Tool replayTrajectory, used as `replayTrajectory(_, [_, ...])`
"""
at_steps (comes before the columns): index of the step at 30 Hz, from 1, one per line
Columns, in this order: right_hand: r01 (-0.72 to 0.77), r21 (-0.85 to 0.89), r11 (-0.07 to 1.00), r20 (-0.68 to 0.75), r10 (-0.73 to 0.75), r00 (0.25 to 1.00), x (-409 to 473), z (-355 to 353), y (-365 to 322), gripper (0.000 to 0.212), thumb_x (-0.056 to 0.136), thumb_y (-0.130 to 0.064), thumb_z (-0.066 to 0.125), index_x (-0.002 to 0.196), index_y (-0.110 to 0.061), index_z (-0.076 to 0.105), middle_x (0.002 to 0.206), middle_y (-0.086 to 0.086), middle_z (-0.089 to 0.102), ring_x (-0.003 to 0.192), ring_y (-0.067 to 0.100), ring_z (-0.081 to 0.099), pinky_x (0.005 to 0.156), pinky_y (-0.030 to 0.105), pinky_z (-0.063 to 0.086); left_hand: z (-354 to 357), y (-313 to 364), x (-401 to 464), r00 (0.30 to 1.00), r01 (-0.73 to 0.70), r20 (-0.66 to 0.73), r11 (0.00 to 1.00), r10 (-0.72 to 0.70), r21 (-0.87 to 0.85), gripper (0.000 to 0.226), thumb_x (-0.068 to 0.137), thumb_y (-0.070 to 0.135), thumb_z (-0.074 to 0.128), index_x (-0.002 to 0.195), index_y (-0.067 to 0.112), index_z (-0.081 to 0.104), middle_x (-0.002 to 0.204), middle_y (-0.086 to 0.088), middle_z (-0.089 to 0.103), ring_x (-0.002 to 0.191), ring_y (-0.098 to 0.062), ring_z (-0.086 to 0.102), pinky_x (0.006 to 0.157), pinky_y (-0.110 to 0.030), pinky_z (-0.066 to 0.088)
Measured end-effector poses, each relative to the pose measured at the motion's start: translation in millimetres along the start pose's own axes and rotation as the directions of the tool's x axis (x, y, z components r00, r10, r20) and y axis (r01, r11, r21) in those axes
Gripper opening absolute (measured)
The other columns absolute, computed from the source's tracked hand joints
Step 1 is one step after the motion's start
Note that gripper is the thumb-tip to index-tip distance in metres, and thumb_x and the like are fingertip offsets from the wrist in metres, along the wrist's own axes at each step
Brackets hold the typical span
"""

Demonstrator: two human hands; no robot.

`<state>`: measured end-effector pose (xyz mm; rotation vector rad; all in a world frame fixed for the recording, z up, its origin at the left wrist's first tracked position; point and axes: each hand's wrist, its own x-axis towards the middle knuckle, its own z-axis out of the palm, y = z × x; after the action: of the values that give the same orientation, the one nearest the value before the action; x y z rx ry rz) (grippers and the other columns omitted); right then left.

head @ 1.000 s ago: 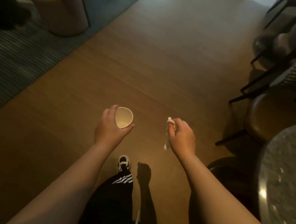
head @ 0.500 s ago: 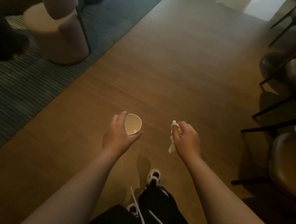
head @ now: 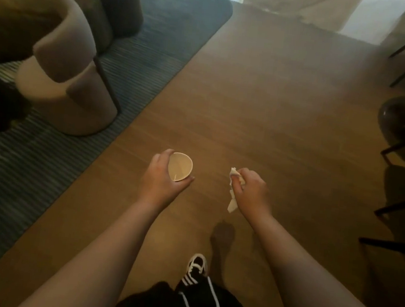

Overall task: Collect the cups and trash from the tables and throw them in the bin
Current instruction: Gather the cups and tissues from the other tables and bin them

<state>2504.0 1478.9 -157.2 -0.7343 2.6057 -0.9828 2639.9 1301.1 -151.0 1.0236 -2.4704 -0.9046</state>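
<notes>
Ahead, fingers of the left hand (head: pixel 161 179) wrap a paper cup (head: pixel 179 166), its mouth tipped toward the camera; the right hand (head: pixel 252 191) pinches a crumpled napkin (head: pixel 232 194) that hangs down. Both arms reach forward over bare wood floor (head: pixel 264 97). A stool (head: pixel 67 94) on a rug (head: pixel 158 43) stands left, chair legs (head: pixel 397 148) right; a shoe (head: pixel 198 265) shows below.

One paper cup (head: pixel 179 167), one crumpled napkin (head: pixel 233 191), two hands

Matt paper cup (head: pixel 180 167); crumpled paper napkin (head: pixel 232 194); smooth wood floor (head: pixel 276 111); ribbed woven rug (head: pixel 34 148)
</notes>
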Motion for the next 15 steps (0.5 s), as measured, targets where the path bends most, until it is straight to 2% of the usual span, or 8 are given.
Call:
replayTrajectory(7, [-0.016,0.029,0.999,-0.010,0.016,1.000,159.0,-9.0,-23.8,0.022,0.095,-0.034,0.050,0.094,-0.017,0.063,0.088,0.000,0.060,0.077,0.019,0.057,0.066,0.034,0.046,11.9,16.7,158.4,1.000,0.007,-0.025,0.999,-0.006,0.053,0.081,0.067,0.052,0.077,0.134,0.021,0.043,0.121,-0.001,0.051,0.103,-0.021,0.052,0.076,-0.032,0.044])
replayTrajectory(11, [-0.004,0.018,1.000,-0.020,0.004,1.000,257.2,2.7,-27.8,0.023,0.095,-0.035,0.048,0.096,-0.018,0.063,0.088,-0.002,0.059,0.076,0.016,0.056,0.064,0.032,0.045,34.3,16.7,257.3,1.000,-0.016,-0.022,0.996,0.018,0.083,0.082,0.068,0.055,0.075,0.135,0.022,0.041,0.122,0.000,0.050,0.101,-0.018,0.053,0.069,-0.028,0.040])
replayTrajectory(15, [-0.014,0.028,1.000,-0.051,0.015,0.999,377.1,16.0,-32.6,0.019,0.095,-0.033,0.049,0.085,-0.020,0.059,0.081,-0.002,0.057,0.073,0.018,0.054,0.064,0.032,0.043,56.3,15.4,378.4,0.998,-0.056,-0.009,0.995,0.057,0.077,0.081,0.069,0.054,0.075,0.134,0.021,0.041,0.122,0.000,0.050,0.102,-0.019,0.052,0.072,-0.029,0.043])
